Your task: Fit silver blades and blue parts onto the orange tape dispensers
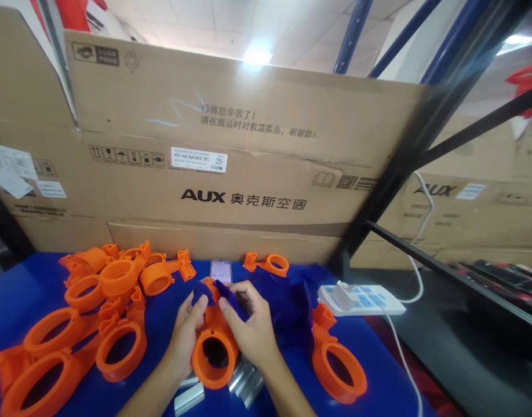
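Head view: looking down at a blue table (pixel 26 289) set against big cardboard boxes (pixel 231 174)
Far left: a heap of orange ring clamps (pixel 87 324) lies loose, many touching or overlapping
Left hand (pixel 185 333): palm turned inward, fingers closed around the left side of one orange clamp (pixel 214 350), thumb up near a small dark blue piece (pixel 225 289)
Clamp in hand: ring end towards the person, just above some metal bars (pixel 244 379) on the table, in the middle of the view
Right hand (pixel 248 327): fingers curled over the clamp's top, pinching the blue piece against its far end
Step in hand: by the look of it, fitting the blue piece onto the clamp's neck
Next move calls for: a steady left grip while the right presses the piece square into its seat
Behind the hands: a phone (pixel 221 270) lies flat
Right: more dark blue pieces (pixel 292 307), another orange clamp (pixel 335 365), then a white power strip (pixel 361 299) with its cable
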